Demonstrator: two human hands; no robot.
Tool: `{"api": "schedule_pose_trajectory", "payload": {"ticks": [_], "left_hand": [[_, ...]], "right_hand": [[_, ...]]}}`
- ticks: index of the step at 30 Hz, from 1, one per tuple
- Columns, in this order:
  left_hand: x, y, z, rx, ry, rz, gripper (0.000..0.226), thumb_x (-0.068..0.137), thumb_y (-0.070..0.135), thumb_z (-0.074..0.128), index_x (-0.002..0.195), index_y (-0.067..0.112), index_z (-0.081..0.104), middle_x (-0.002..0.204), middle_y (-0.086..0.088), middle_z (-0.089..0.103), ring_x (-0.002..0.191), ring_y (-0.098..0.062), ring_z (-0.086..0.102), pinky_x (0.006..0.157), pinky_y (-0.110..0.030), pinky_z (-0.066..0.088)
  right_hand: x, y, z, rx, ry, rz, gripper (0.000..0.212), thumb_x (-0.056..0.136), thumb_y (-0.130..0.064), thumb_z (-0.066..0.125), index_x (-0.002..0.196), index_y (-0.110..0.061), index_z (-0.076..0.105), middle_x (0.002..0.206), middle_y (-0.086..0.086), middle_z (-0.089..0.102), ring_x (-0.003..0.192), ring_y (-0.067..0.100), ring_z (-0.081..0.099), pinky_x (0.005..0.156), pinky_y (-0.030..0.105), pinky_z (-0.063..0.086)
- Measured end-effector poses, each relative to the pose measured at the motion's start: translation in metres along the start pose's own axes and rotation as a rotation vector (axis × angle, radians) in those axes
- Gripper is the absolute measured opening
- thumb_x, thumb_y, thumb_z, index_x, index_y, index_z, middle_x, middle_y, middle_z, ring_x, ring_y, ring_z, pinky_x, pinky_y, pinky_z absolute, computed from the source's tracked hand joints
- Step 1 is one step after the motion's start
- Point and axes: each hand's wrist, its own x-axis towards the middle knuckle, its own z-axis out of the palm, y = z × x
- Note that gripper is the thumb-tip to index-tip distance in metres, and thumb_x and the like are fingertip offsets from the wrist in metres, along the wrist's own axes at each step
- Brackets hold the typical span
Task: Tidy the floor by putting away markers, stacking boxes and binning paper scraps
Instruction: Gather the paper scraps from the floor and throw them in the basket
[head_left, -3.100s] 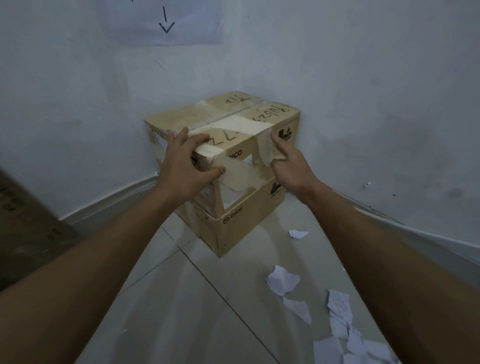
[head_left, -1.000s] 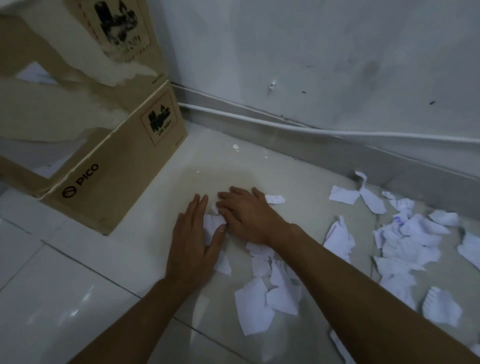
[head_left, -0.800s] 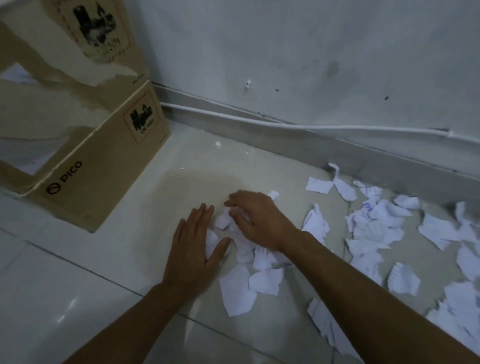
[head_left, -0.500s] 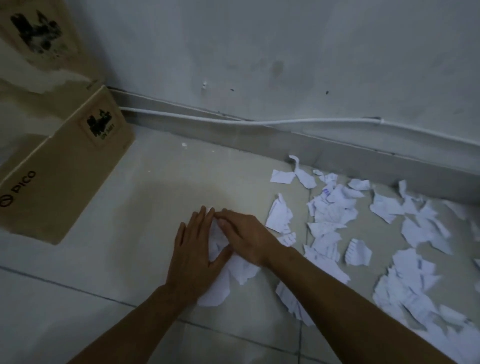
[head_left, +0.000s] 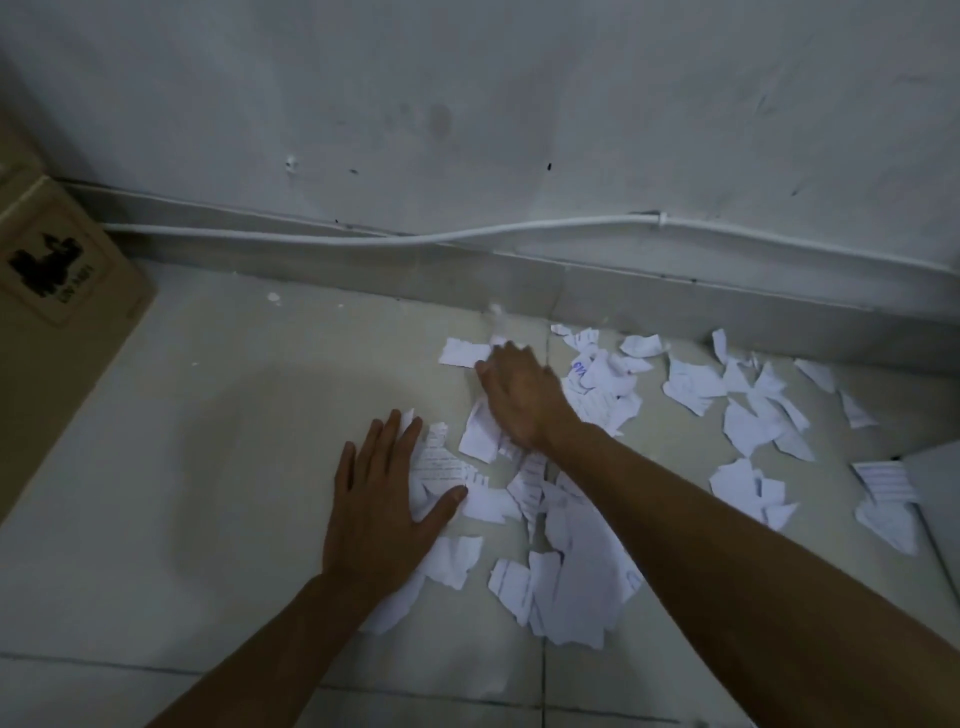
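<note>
Down on the floor: torn white paper scraps (head_left: 576, 577), some with lined writing, lie loose on pale tiles (head_left: 208, 493), all well to the right of the cardboard box (head_left: 57, 332).
Cardboard box: at the left edge of the view and only partly seen, it stands on the floor close to the wall (head_left: 467, 104), with a dark printed label on its near face.
Left hand (head_left: 382, 499): palm down on the floor, between the box and the scraps, at the heap's box-side edge.
Left fingers (head_left: 387, 441): straight and close together, thumb spread wide; they grip nothing, though the thumb lies on paper.
Right hand (head_left: 519, 400): farther from the box than the left, over scraps nearer the wall; blurred.
Right fingers (head_left: 506, 358): pointing down at the paper; whether they hold a scrap cannot be told.
Scrap spread: thickest by the hands, with looser pieces trailing farther from the box along the skirting (head_left: 675, 306).
White cable (head_left: 415, 240): runs from the box's side rightwards along the wall, just above the skirting.
</note>
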Motion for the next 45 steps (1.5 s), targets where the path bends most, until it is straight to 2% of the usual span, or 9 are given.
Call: {"api": "schedule_pose_trajectory", "payload": {"ticks": [3,6,9,17,24,28,34,39,45], "left_hand": [[0.000,-0.001,0.000,-0.090,0.016,0.025,0.089,0.085,0.077,0.037,0.153,0.022,0.024,0.162,-0.001,0.022,0.149,-0.019,0.021,0.121,-0.045,0.013],[0.000,-0.005,0.000,-0.150,0.009,0.044,0.088,0.085,0.072,0.046,0.154,0.022,0.021,0.163,0.000,0.017,0.150,-0.015,0.015,0.122,-0.046,0.013],[-0.003,-0.010,-0.003,-0.163,-0.002,0.065,0.082,0.088,0.062,0.052,0.151,0.015,0.030,0.162,-0.001,0.021,0.150,-0.017,0.019,0.119,-0.053,0.020],[-0.005,-0.013,-0.027,-0.369,0.263,0.004,0.032,0.093,0.040,0.048,0.108,0.011,0.050,0.108,-0.001,0.053,0.098,-0.017,0.052,0.087,-0.042,0.047],[0.021,-0.027,-0.020,-0.177,0.044,0.120,0.066,0.097,0.055,0.036,0.152,0.019,0.031,0.159,-0.003,0.030,0.150,-0.020,0.019,0.121,-0.042,0.016],[0.018,-0.025,-0.011,-0.310,-0.037,0.115,0.057,0.101,0.054,0.032,0.141,0.017,0.050,0.144,0.000,0.053,0.137,-0.016,0.045,0.112,-0.051,0.033],[-0.020,-0.018,-0.011,-0.234,0.163,0.179,0.039,0.097,0.038,0.047,0.123,0.011,0.059,0.118,-0.001,0.063,0.106,-0.017,0.057,0.094,-0.027,0.040],[-0.022,-0.015,-0.008,-0.163,0.219,0.084,0.014,0.098,0.035,0.041,0.102,0.024,0.048,0.089,0.002,0.056,0.079,-0.018,0.049,0.072,-0.034,0.039],[-0.008,0.005,-0.027,-0.428,0.318,-0.157,0.035,0.100,0.041,0.039,0.078,0.016,0.048,0.071,0.001,0.051,0.071,-0.019,0.050,0.067,-0.033,0.043]], "right_hand": [[-0.038,-0.015,0.014,0.160,-0.022,-0.307,0.043,0.106,-0.031,0.030,0.117,-0.007,0.064,0.114,0.013,0.067,0.103,0.026,0.059,0.098,0.037,0.042],[-0.057,-0.014,0.022,0.264,0.029,-0.360,0.042,0.102,-0.030,0.037,0.125,-0.008,0.064,0.124,0.011,0.067,0.113,0.022,0.061,0.101,0.026,0.041],[-0.069,-0.006,0.024,0.296,0.049,-0.201,0.055,0.099,-0.041,0.041,0.147,-0.014,0.043,0.153,0.005,0.043,0.142,0.017,0.037,0.119,0.031,0.025],[-0.112,-0.004,0.044,0.134,-0.014,-0.347,0.103,0.080,-0.074,0.054,0.158,-0.026,0.007,0.167,-0.004,0.000,0.153,0.012,-0.003,0.122,0.039,0.000],[-0.121,-0.016,0.086,-0.199,0.078,-0.430,0.121,0.071,-0.092,0.039,0.159,-0.014,0.009,0.166,0.013,-0.001,0.152,0.031,-0.007,0.117,0.065,0.006],[-0.099,-0.027,0.086,-0.141,0.125,-0.435,0.114,0.076,-0.085,0.044,0.159,-0.015,0.009,0.166,0.011,0.000,0.153,0.029,-0.007,0.120,0.058,-0.002],[-0.077,-0.027,0.090,-0.103,0.126,-0.398,0.102,0.074,-0.067,0.050,0.154,-0.009,0.022,0.160,0.017,0.026,0.149,0.034,0.021,0.119,0.055,0.012],[-0.085,-0.047,0.080,-0.108,0.227,-0.488,0.045,0.076,-0.043,0.051,0.108,-0.015,0.064,0.107,0.006,0.065,0.095,0.026,0.061,0.084,0.042,0.053],[-0.078,-0.065,0.087,0.181,0.235,-0.440,0.022,0.088,-0.022,0.058,0.094,-0.003,0.067,0.087,0.014,0.068,0.072,0.033,0.068,0.060,0.044,0.059]]}}
